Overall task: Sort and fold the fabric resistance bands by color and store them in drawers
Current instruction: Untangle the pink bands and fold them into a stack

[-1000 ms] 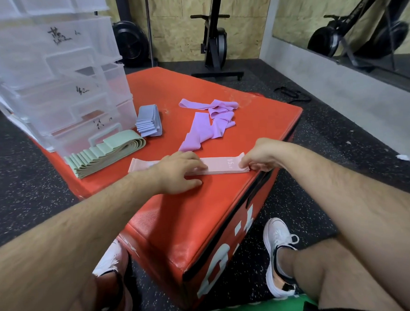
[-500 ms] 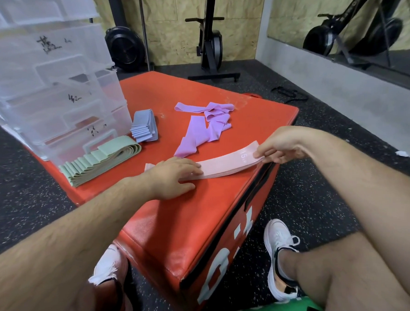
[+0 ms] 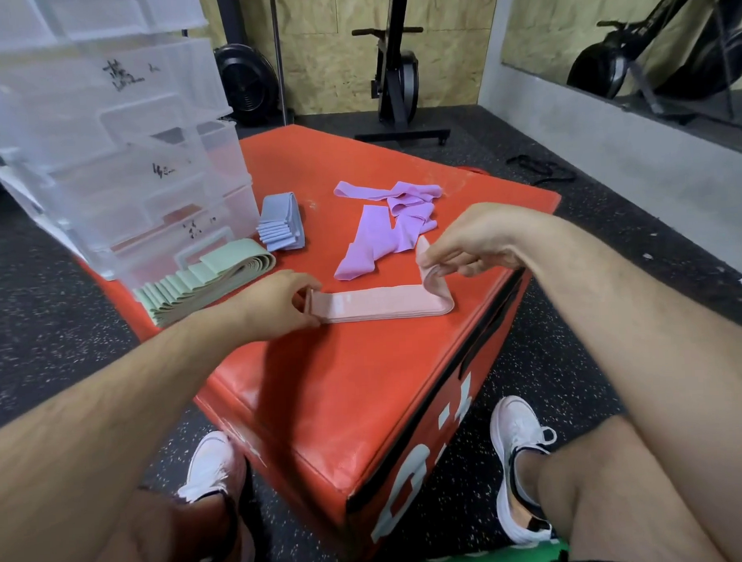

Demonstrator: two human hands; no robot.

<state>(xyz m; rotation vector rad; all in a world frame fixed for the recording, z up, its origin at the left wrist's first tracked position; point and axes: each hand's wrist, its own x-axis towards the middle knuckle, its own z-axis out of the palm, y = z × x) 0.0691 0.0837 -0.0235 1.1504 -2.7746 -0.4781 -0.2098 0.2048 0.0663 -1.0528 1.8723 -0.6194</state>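
A pink band lies flat on the red foam box. My left hand pinches its left end against the box. My right hand pinches the right end, lifted and curled back over the band. Loose purple bands lie in a heap behind it. A folded green stack and a folded blue stack sit beside the clear plastic drawer unit at the left.
The box's right edge drops off just under my right hand. My two feet in white shoes stand on the speckled black floor in front. Exercise machines and a mirror stand along the far walls.
My right hand lifted the pink band's right end and carried it back to the left, folding it over. My left hand slid to the left end and now pinches it.
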